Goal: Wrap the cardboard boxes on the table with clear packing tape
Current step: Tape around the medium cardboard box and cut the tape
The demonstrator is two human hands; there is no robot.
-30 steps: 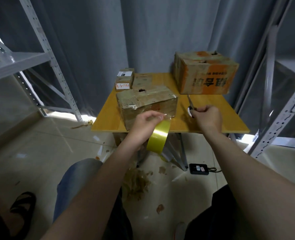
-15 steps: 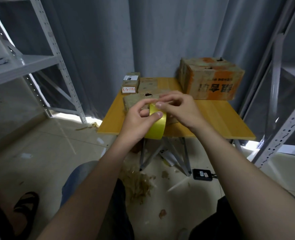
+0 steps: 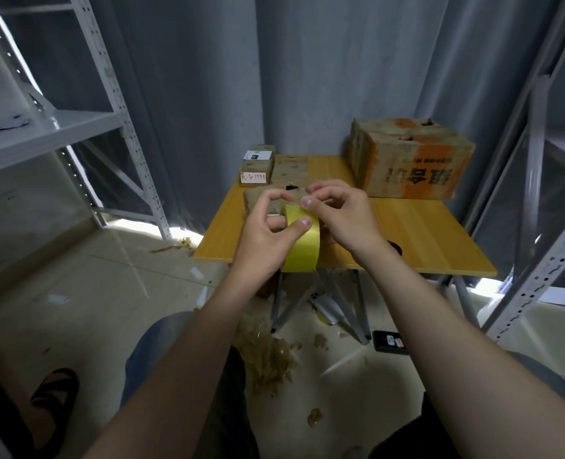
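left hand (image 3: 264,240) grips the tape roll (image 3: 302,250), right hand (image 3: 344,217) pinching at its top edge, hands together. imo the end could split or re-stick bc it's nail-picked midair

Grey curtains (image 3: 191,94) cover the wall ahead of me. A pale metal shelving rack (image 3: 52,134) stands at my left, another rack (image 3: 552,260) at my right. A yellow wooden folding table (image 3: 440,233) on metal legs sits on glossy beige floor tiles (image 3: 92,293). Daylight (image 3: 181,231) glows beneath the curtain hems.
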